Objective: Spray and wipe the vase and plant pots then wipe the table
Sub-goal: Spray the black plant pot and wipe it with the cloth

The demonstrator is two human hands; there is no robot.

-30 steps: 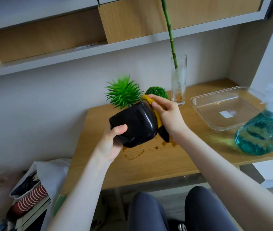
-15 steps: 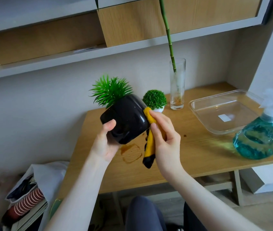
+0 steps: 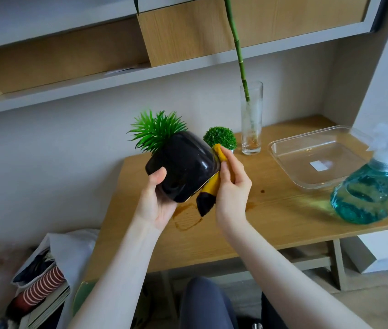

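Note:
My left hand holds a glossy black plant pot with a spiky green plant, tilted away above the wooden table. My right hand presses a yellow and black cloth against the pot's right side. A small round green plant in a white pot stands on the table behind my right hand. The clear glass vase with a bamboo stem stands at the back. A brown ring stain marks the table under the pot.
A teal spray bottle stands at the table's right front. Behind it lies a clear plastic tray. Wall shelves hang overhead. Bags with books sit on the floor at the left. My knees are under the table.
The pot has swung left and tilted further, showing more of its side. My right hand with the cloth moved from the pot's top rim down along its right side.

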